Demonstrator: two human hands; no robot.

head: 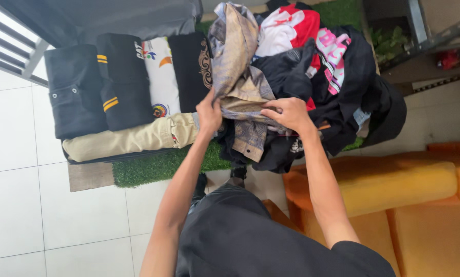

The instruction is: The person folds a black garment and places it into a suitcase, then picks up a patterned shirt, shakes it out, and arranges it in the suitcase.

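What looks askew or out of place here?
The clothes pile is a loose, crumpled heap, unlike the folded row beside it. Both hands, left and right, grip a patterned shirt. Nothing looks spilled or damaged.

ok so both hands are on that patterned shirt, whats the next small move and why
Probably lift the patterned shirt up and clear of the heap of clothes. Both the left hand and right hand already pinch its lower edge, but its top is draped over the black and red garments, so it cannot be spread flat beside the folded stack until it is free.
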